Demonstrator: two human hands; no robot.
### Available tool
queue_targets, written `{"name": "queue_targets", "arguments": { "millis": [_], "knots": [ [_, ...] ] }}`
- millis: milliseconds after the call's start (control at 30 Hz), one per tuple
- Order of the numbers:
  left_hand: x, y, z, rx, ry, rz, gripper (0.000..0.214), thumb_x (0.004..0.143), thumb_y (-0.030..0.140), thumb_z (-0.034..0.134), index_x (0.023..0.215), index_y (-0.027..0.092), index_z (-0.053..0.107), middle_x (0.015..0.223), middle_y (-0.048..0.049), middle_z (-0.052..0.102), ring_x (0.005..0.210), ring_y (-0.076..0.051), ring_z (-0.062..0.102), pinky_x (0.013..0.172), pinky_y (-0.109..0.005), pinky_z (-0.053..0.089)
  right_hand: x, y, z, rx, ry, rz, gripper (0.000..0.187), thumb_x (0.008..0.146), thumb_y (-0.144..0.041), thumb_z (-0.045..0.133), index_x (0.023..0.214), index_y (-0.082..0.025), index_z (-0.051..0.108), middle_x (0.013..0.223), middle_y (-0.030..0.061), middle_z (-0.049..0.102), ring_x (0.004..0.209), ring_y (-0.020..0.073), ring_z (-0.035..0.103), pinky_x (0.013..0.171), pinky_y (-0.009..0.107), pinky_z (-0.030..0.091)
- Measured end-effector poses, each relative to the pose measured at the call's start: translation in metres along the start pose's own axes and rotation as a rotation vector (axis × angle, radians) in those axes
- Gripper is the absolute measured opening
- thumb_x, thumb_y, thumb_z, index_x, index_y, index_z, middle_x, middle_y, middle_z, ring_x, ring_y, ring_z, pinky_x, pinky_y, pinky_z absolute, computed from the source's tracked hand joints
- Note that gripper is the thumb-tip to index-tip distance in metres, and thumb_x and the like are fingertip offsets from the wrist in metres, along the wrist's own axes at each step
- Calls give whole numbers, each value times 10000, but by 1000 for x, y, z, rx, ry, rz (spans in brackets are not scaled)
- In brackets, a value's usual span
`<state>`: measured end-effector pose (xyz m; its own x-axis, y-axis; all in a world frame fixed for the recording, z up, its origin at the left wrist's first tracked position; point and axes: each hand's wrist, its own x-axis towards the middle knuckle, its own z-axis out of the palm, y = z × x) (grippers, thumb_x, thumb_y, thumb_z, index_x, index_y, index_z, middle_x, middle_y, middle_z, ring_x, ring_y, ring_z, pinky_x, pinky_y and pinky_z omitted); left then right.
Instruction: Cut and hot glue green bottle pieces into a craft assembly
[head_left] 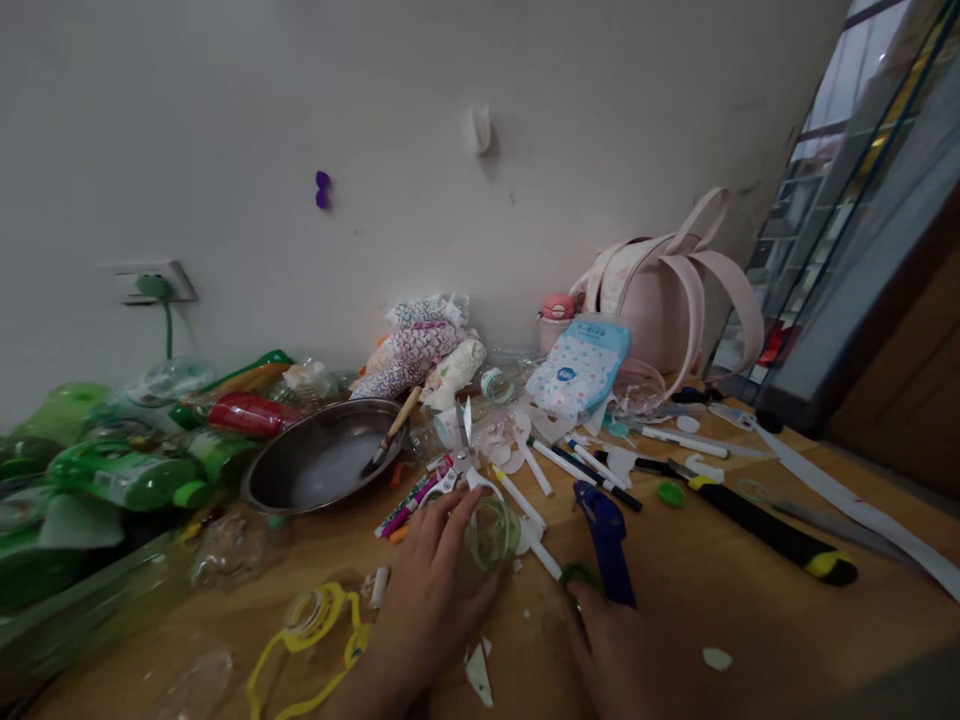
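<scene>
My left hand (439, 575) is closed round a clear greenish plastic bottle piece (493, 535), its round end facing up. White-handled scissors (465, 455) lie just beyond those fingers, blades partly apart. My right hand (611, 645) is closed at the fingertips on a small dark green piece (577, 577), whose exact kind I cannot make out. Right beside that hand lies a blue tool (606, 540) that looks like a glue gun. The far end of a white marker (541, 552) points toward the green piece.
A metal bowl (262, 480) with a brush (394, 430) stands at the left, near green plastic bottles (124, 475). A black-and-yellow utility knife (772, 530) lies at the right. Behind are a pink backpack (649, 310) and a wipes pack (577, 370). Yellow plastic strips (266, 670) lie in front.
</scene>
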<state>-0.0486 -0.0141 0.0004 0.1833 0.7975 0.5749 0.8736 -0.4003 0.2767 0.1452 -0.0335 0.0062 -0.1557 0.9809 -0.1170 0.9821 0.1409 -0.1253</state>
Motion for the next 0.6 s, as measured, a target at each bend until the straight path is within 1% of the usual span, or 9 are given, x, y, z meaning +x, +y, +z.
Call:
{"name": "queue_targets", "arguments": {
  "millis": [33,100,200,300,367,433,500,533,600],
  "knots": [
    [0,-1,-1,12,0,3,665,771,202,625,1374,257,350,1236,-125,549,1124,-308,561,910,-481,487,2,-4,2,-29,9,4,324,920,-151,406,1032,-221,702,762,102,775,655,285,743,434,285,477],
    [0,-3,-1,11,8,-4,673,769,213,634,1369,252,333,1244,-130,553,1136,-317,555,930,-503,469,6,-7,11,-58,87,5,301,907,-127,422,933,-237,701,694,65,764,588,264,732,410,278,445],
    [0,-4,-1,-59,40,-31,647,764,200,633,1340,246,343,1255,-136,536,1165,-318,535,956,-527,444,10,-3,27,-14,205,-55,249,874,-117,474,815,-257,671,687,11,737,566,221,715,424,270,437],
    [1,-3,1,-252,80,-162,612,735,186,640,1287,244,382,1251,-124,525,1161,-307,538,963,-524,439,11,1,31,-13,315,-115,240,862,-112,475,810,-255,660,770,24,704,589,208,696,459,277,450],
    [3,-2,4,-487,105,-304,624,729,211,653,1285,244,372,1256,-114,521,1146,-291,553,972,-506,439,9,1,24,53,379,-168,252,885,-133,431,823,-243,649,821,49,669,591,195,672,484,281,459],
    [5,-2,5,-791,129,-441,656,735,245,668,1308,263,349,1295,-98,511,1162,-271,553,993,-469,433,6,0,12,283,421,-231,249,928,-204,388,843,-245,619,873,47,633,629,172,655,538,275,480],
    [6,-2,6,-1101,111,-549,663,730,267,694,1306,292,367,1317,-74,530,1191,-260,546,1011,-431,422,2,-3,1,588,441,-268,233,953,-283,360,871,-258,576,945,37,620,757,166,658,657,269,503],
    [7,-2,5,-1242,87,-594,654,722,275,709,1292,306,390,1302,-60,558,1187,-256,554,1006,-417,426,2,-5,-3,727,427,-259,220,954,-312,354,896,-265,560,978,34,624,837,170,655,726,271,502],
    [9,-2,3,-1470,60,-667,627,696,308,737,1250,324,445,1225,-34,633,1142,-247,590,972,-400,451,5,-8,-10,950,335,-205,207,948,-363,356,952,-268,541,1010,36,637,948,182,636,819,281,488]
  ]
}}
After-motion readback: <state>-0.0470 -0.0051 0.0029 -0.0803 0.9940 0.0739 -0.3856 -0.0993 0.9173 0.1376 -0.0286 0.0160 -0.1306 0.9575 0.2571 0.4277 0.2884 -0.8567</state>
